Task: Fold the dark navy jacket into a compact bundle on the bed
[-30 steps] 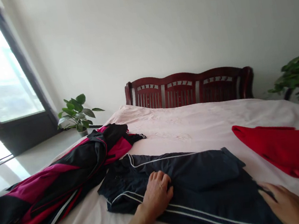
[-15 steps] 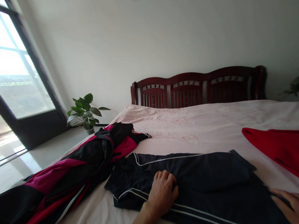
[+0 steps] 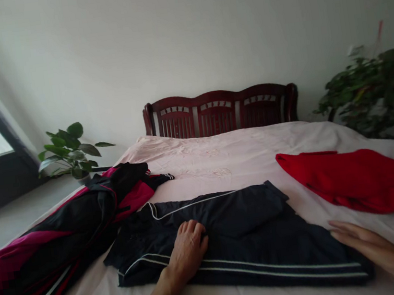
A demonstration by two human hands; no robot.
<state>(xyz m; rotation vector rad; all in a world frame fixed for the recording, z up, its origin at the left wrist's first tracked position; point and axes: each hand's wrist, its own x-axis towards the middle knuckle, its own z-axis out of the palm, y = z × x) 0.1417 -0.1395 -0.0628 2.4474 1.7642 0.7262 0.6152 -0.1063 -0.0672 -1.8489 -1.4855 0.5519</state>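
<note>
Under left hand (image 3: 188, 251): trousers (image 3: 238, 239) crosswise

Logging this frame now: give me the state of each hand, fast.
Left hand: open, palm down, pressing on the dark navy track pants.
Right hand: open, flat at the pants' right edge.

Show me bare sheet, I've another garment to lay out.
Free: pink sheet between wooden headboard, navy striped trousers and red garment. Crowded: left side, black-and-magenta jacket; left hand and right hand on trousers.
</note>
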